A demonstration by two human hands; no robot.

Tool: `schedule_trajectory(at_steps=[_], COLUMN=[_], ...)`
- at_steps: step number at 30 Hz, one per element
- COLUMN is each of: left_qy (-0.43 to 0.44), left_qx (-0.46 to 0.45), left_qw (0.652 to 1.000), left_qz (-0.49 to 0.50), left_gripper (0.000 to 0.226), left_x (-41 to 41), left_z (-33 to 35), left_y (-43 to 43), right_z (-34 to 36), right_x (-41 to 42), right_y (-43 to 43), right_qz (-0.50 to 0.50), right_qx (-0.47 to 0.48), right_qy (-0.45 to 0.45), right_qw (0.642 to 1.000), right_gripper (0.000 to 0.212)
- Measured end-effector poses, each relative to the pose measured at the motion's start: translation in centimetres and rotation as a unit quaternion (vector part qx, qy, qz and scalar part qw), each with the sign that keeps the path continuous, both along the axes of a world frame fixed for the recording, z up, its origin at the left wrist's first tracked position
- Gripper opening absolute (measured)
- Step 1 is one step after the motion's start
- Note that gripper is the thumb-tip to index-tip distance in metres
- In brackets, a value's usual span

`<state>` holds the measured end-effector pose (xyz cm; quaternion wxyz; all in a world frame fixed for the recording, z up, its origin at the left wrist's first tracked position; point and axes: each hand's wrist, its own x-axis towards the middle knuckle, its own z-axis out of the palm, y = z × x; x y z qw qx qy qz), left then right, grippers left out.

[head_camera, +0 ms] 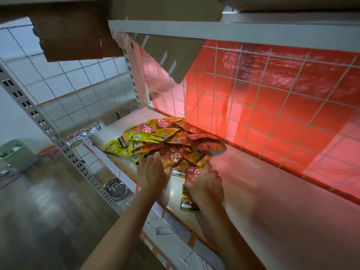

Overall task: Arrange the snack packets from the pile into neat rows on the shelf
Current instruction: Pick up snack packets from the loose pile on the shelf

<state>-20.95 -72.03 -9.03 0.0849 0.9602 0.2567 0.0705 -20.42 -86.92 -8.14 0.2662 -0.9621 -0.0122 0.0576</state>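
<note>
I see the pile of snack packets, yellow and red, heaped toward the left end of the shelf, its far side touching the back edge. My left hand lies on the pile's near edge, fingers stretched forward and resting flat on the packets. My right hand is just beside it, near the shelf's front edge, fingers curled tight around a red packet; another packet lies under that hand. Behind the shelf stands a wire grid with a red sheet behind it. A cardboard box sits overhead, and a green bin is on the floor, left.
</note>
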Motion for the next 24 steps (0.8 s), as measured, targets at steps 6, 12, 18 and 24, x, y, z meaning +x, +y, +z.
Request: schedule_trajectory(at_steps=[6,12,18,24], left_qy=[0.072,0.046,-0.078,-0.136], left_qx=[-0.044,-0.047,-0.194,-0.292], left_qw=[0.996,0.996,0.972,0.920], left_qz=[-0.029,-0.066,-0.111,-0.225], left_gripper=[0.056,0.053,0.086,0.059], left_x=[-1.8,-4.0,-6.4,-9.5], left_z=[0.9,1.0,1.1,1.0], left_y=[-2.4,-4.9,-9.6,-16.2], right_z=[0.5,1.1,1.7,1.7], right_x=[-1.3,-4.3,-8.4,-13.1], right_y=[-2.8,-6.3,-10.5,-15.3], right_qz=[-0.062,-0.092,-0.130,-0.184], right_qx=[0.154,0.222,0.249,0.271], right_qy=[0.007,-0.031,-0.059,-0.097], right_qw=[0.986,0.970,0.958,0.940], right_gripper=[0.072,0.070,0.071,0.081])
